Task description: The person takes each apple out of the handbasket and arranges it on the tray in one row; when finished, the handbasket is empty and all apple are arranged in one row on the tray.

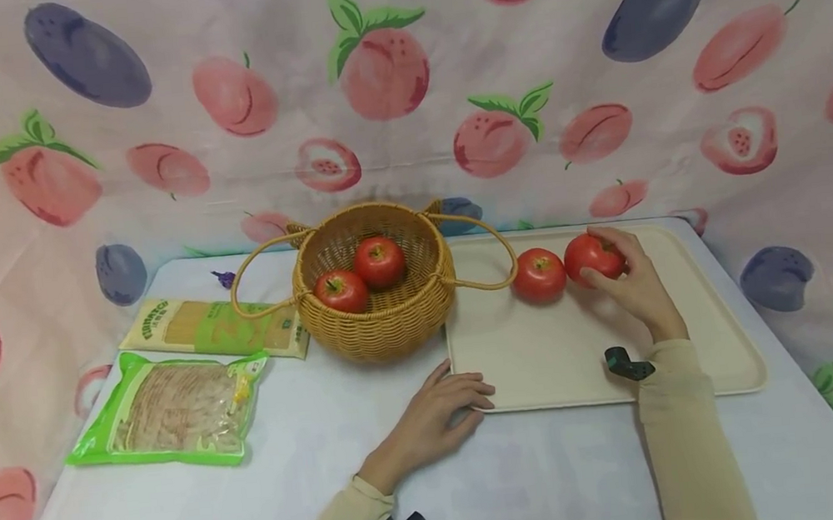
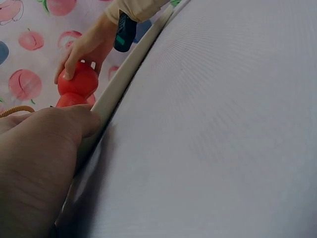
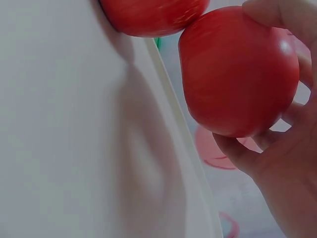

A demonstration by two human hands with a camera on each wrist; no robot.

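Observation:
My right hand point(image 1: 631, 283) grips a red apple point(image 1: 593, 257) between thumb and fingers, over the far part of the beige tray point(image 1: 532, 366). In the right wrist view this apple point(image 3: 237, 74) appears lifted off the tray and next to a second apple point(image 3: 156, 15). That second apple point(image 1: 538, 275) sits on the tray, just left of the held one. My left hand point(image 1: 442, 415) lies with relaxed fingers over the tray's near left corner. Two more apples, one in front point(image 1: 342, 291) and one behind point(image 1: 379, 261), rest inside a wicker basket point(image 1: 378, 335).
The basket's two loop handles stick out sideways, the right handle point(image 1: 485, 232) reaching over the tray. Left of the basket lie a pack of noodles point(image 1: 219, 325) and a green-edged food bag point(image 1: 182, 408). A fruit-print cloth point(image 1: 405, 144) hangs behind the white table point(image 1: 316, 470).

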